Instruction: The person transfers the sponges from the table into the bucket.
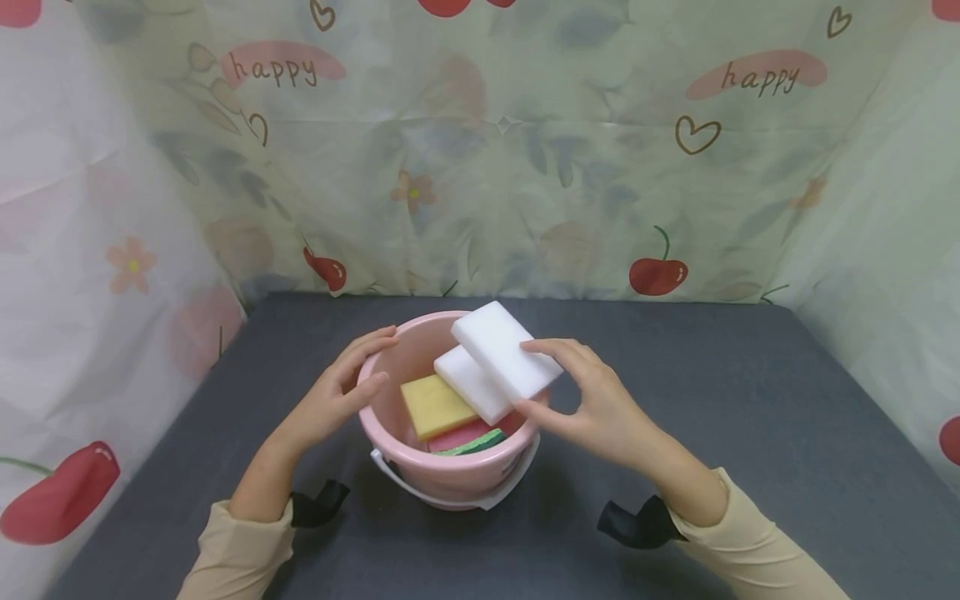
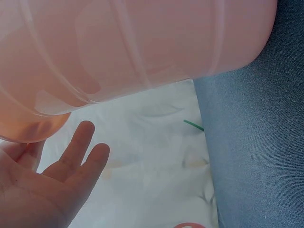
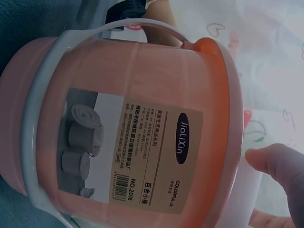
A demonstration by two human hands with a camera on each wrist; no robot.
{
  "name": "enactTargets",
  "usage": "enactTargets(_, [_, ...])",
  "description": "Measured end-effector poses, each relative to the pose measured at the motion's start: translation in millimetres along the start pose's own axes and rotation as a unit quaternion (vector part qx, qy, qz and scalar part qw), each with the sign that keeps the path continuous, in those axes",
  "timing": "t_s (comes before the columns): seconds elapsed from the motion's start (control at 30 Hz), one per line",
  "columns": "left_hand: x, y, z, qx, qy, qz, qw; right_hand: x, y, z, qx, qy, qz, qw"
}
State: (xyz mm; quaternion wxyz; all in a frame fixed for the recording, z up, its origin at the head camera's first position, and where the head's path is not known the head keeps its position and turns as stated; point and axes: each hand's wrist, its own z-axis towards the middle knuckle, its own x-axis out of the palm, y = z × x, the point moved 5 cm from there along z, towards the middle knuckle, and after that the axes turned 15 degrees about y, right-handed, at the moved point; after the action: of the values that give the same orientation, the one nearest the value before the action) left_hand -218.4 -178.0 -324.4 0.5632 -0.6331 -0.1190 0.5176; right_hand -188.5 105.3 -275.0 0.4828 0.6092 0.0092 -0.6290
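Note:
A pink bucket stands upright on the dark tabletop. My right hand pinches a white sponge block between thumb and fingers, tilted over the bucket's right rim. Under it, a second white sponge block lies in the bucket, partly covered. Beside that are a yellow sponge, a pink piece and a green piece, both mostly hidden. My left hand touches the bucket's left rim with loosely extended fingers. In the left wrist view, fingers spread beside the bucket wall.
A pale bucket handle hangs down at the front. The right wrist view shows a printed label on the bucket's side. Patterned cloth encloses the table at the back and both sides.

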Motion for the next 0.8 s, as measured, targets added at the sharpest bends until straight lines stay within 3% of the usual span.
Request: enactTargets(0.8, [-0.5,-0.5,-0.2,0.000,-0.008,0.010,0.9999,15,10,6,-0.016,0.031,0.002,0.999])
